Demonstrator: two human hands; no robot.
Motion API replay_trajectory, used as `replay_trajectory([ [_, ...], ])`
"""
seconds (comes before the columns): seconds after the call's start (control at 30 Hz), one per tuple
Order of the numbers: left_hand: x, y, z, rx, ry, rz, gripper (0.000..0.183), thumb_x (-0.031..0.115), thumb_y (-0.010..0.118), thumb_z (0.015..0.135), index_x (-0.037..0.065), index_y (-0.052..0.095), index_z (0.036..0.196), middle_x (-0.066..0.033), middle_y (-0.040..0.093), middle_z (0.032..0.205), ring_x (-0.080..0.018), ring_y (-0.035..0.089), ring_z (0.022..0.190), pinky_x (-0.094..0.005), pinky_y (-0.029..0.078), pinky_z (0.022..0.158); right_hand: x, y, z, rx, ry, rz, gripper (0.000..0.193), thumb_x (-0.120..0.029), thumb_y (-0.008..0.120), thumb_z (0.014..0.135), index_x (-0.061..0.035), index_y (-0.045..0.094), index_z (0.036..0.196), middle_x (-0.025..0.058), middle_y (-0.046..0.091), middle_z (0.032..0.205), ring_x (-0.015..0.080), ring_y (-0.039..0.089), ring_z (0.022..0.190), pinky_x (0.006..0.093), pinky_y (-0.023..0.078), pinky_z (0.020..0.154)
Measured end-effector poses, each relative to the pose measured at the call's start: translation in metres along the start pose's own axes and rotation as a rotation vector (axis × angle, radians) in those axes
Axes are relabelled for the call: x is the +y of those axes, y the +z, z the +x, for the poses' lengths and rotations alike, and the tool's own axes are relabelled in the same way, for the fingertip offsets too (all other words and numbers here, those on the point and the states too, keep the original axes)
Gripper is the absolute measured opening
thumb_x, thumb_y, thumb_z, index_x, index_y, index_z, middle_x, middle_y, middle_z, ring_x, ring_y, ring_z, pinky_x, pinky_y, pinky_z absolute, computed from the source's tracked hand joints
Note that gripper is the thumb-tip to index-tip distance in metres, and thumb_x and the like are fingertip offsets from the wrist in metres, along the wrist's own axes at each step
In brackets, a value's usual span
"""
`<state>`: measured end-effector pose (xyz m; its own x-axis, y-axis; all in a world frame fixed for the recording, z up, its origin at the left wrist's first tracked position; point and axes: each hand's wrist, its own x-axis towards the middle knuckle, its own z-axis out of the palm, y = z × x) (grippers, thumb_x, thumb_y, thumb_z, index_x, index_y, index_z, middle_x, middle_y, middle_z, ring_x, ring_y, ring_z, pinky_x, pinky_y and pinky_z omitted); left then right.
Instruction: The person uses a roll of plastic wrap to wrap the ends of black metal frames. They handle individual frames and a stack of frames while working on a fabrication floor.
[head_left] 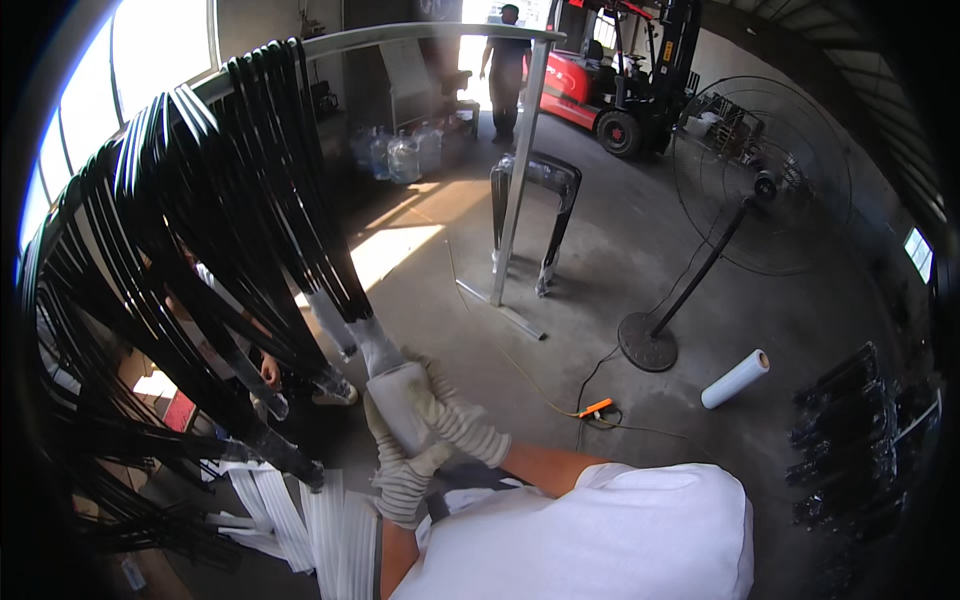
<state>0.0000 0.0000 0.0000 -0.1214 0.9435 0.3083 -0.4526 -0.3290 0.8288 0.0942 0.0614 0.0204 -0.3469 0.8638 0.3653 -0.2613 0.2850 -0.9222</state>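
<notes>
A bundle of long black bent tubes hangs from a metal rack, its lower end covered in clear film. Below that film is a white tube-shaped wrapping, whose exact material I cannot make out. My left hand, in a pale knitted glove, closes around its lower left side. On its right side, my right hand, gloved the same way, grips it with the fingers bent round. The tube ends inside the wrapping are hidden.
More black tube bundles hang along the rack at left, a person's hand behind them. White strips lie below. A film roll, pedestal fan, orange connector and cable stand right. A forklift and person are far off.
</notes>
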Motion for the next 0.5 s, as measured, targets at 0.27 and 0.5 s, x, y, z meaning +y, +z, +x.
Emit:
replay_trajectory([
  [0.27, -0.030, -0.015, -0.007, 0.127, -0.084, -0.062, 0.095, 0.025, 0.079, 0.055, 0.014, 0.025, 0.132, -0.0084, 0.039, 0.124, -0.0226, 0.042, 0.112, -0.0378, 0.040, 0.092, -0.019, -0.019, -0.001, -0.055, 0.078, 0.137, 0.041, -0.032, 0.052, 0.086, -0.0047, 0.041, 0.115, 0.0068, 0.047, 0.104, 0.0142, 0.045, 0.099, 0.0273, 0.037, 0.088],
  [0.5, -0.011, 0.009, -0.004, -0.005, -0.435, -0.607, 0.079, 0.047, 0.065, 0.067, 0.004, 0.034, 0.126, -0.0104, 0.048, 0.114, -0.0246, 0.047, 0.105, -0.0373, 0.040, 0.091, -0.053, -0.019, 0.005, 0.008, 0.183, 0.218, 0.049, -0.042, 0.052, 0.083, -0.0072, 0.041, 0.115, 0.0053, 0.050, 0.101, 0.0114, 0.048, 0.091, 0.0254, 0.040, 0.081],
])
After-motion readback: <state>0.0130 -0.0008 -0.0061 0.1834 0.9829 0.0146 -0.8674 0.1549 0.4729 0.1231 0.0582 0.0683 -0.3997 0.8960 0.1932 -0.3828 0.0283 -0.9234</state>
